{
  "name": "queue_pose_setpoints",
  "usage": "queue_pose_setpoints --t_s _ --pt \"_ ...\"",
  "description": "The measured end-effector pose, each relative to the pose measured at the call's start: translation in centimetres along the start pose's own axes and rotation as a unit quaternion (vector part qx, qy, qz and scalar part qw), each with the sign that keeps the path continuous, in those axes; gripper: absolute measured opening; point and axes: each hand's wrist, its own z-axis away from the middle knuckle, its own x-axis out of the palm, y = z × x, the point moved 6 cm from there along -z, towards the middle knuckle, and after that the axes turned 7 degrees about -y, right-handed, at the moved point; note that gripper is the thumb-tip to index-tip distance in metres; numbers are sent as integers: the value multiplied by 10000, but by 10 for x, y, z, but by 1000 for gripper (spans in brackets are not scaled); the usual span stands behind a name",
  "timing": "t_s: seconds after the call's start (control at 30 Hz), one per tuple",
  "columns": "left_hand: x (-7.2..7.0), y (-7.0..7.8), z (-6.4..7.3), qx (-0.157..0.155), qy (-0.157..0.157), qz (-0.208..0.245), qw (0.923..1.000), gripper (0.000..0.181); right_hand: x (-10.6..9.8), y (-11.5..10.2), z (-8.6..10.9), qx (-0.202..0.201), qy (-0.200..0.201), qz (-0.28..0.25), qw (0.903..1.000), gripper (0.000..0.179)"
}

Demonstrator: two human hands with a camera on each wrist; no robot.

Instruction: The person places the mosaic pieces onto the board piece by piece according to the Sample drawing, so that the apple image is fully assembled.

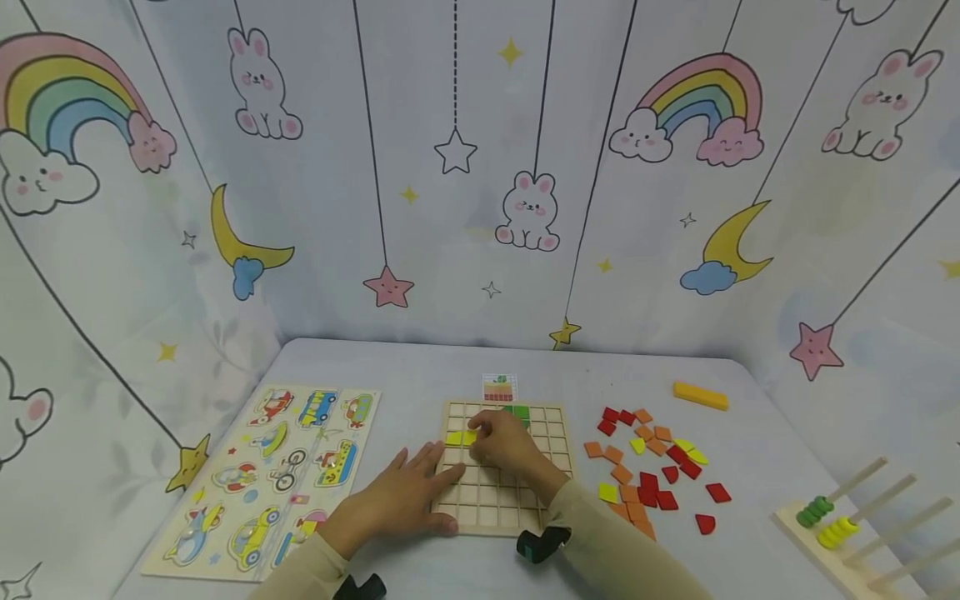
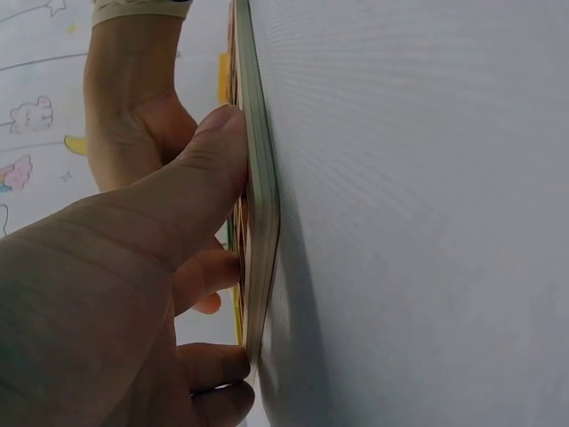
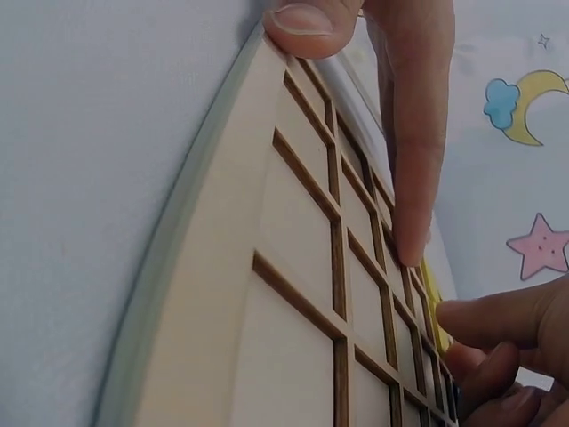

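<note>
A square wooden grid board (image 1: 487, 497) lies on the table. My left hand (image 1: 405, 493) rests at its left edge, fingers spread over the frame; the thumb (image 2: 209, 151) touches the near corner. Over the upper left cells, my right hand (image 1: 506, 446) has its fingers curled and pinches a yellow tile (image 1: 470, 437) at its grid cell. Beside that sits another yellow tile (image 1: 453, 437). Green tiles (image 1: 520, 413) fill cells in the top row, partly covered by the right hand. In the right wrist view, right fingertips meet the yellow piece (image 3: 434, 298) at the board's far side.
A small picture card (image 1: 500, 387) lies behind the board. Left is a vehicle puzzle board (image 1: 243, 446). Scattered right are red tiles (image 1: 717, 492), orange tiles (image 1: 622, 474) and yellow tiles (image 1: 608, 492). Farther right are a yellow bar (image 1: 701, 396) and a pegged counting stand (image 1: 806, 533).
</note>
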Motion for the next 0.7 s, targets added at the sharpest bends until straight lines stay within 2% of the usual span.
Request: queue_pose_setpoints --t_s 0.13,0.2,0.3,0.4,0.53,0.7 --pt "1 0 -1 11 -11 7 10000 84 -11 7 7 30 7 -191 9998 40" --pt "2 0 -1 4 -32 51 10000 84 -22 15 16 35 16 -537 9985 42" --pt "1 1 -1 -5 -48 102 9999 84 -46 33 36 162 95 -1253 9919 46" --pt "-1 1 0 -1 -41 123 9999 85 -73 58 62 532 333 -1737 9828 48" --pt "-3 2 2 11 -36 165 9999 84 -108 93 101 1051 719 -1685 9774 49" --pt "-4 4 3 12 -37 187 9998 83 -138 124 138 1298 917 -1458 9765 53"
